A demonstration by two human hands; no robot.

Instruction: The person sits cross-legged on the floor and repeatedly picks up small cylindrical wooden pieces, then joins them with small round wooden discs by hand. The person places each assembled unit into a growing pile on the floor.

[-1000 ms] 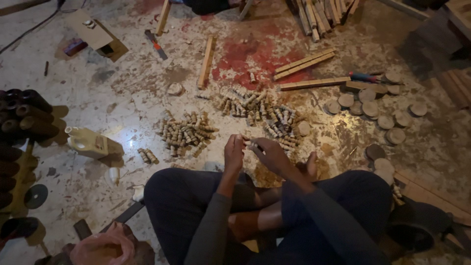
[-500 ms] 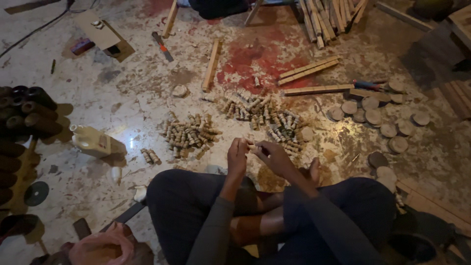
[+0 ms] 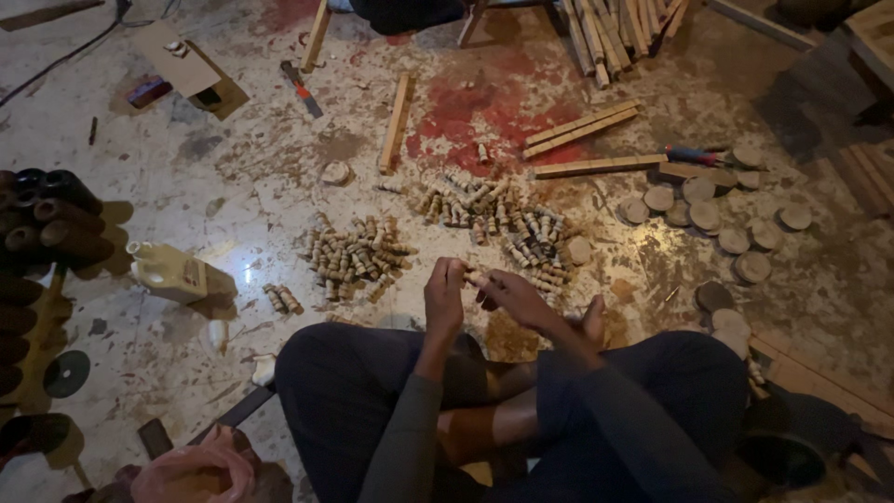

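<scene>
Centre frame, left hand (image 3: 444, 296) and right hand (image 3: 512, 296) pinch one small wooden peg (image 3: 473, 277) together; left of them, a capped pale jug (image 3: 168, 271), contents unseen.

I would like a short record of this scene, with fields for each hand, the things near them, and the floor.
setting: person sitting cross-legged on a stained floor
left hand: raised, pinching one end of a small wooden peg
right hand: fingers on the same peg
nearest piles: short wooden pegs and
right side: round wooden discs
farther away: wooden sticks
left side: pale plastic jug, dark cylinders
</scene>
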